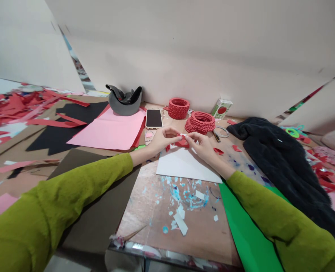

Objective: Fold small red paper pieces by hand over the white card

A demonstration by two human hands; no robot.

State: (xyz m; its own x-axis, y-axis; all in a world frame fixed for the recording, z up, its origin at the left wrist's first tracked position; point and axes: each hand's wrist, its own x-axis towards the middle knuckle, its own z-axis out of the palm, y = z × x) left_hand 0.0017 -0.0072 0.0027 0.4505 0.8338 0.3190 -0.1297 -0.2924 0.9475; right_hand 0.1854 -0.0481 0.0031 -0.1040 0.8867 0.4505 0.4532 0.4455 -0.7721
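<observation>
Both hands meet over the far edge of a white board (188, 164) that lies on the table. My left hand (165, 139) pinches the left side of a small red paper piece (182, 142). My right hand (200, 144) grips the same piece from the right, thumb and fingertips closed on it. Part of the piece is hidden by the fingers. Just beyond the hands are two stacks of scalloped red rings, one farther back (179, 109) and one nearer (200, 122). Red paper scraps (218, 151) lie right of my right hand.
A phone (154, 118), a grey cap (125, 102) and pink paper sheets (110, 128) are at the left. Rightward lie a small carton (222, 108), a cutter (216, 136), dark fuzzy cloth (278, 158) and green paper (249, 226). White panels (190, 56) stand behind the table.
</observation>
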